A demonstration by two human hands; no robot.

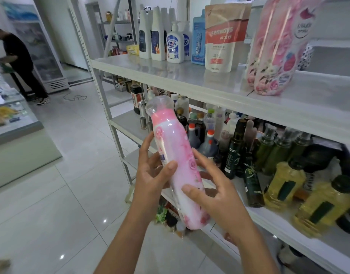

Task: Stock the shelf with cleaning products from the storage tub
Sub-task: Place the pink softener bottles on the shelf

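In front of the shelf (190, 76), a tilted pink bottle (174, 161) is held by left hand (150, 171) and right hand (211, 186); matching pink bottles (273, 56) could be toppled if crowded.

Small shop. Metal shelf (190, 76) racks stocked with detergent bottles (175, 44) and refill pouches (222, 38), oil bottles (284, 180) below, glass display counter (14, 123) left, glass-door fridge (42, 54) by the back wall.
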